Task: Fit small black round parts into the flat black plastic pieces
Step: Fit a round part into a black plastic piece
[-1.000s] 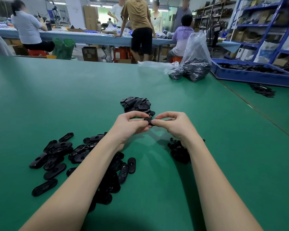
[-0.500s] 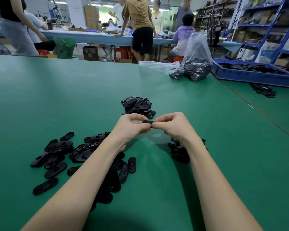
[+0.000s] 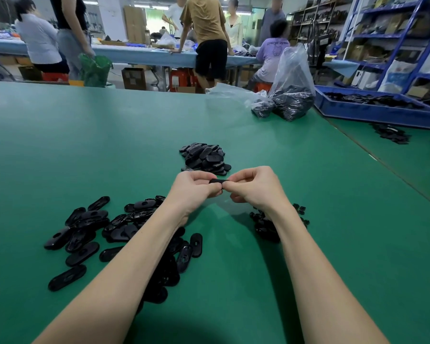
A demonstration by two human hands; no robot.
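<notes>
Above the green table (image 3: pixel 333 244), my left hand (image 3: pixel 194 189) and my right hand (image 3: pixel 256 189) meet at the fingertips and both pinch one flat black plastic piece (image 3: pixel 217 181), seen edge-on. Whether a round part sits in it is hidden by my fingers. Loose flat oval pieces (image 3: pixel 85 234) lie scattered at the left, partly under my left forearm. A small heap of black round parts (image 3: pixel 263 222) lies under my right wrist. Beyond my hands sits a tidy pile of flat pieces (image 3: pixel 204 157).
Clear plastic bags (image 3: pixel 291 95) holding black parts stand at the table's far right. A blue tray (image 3: pixel 372 112) of black parts sits on the neighbouring table at right. Several people stand or sit at a blue bench in the background.
Both hands stay pressed together on the flat piece, which has turned edge-on between the fingertips. A person in the far left background has walked across.
</notes>
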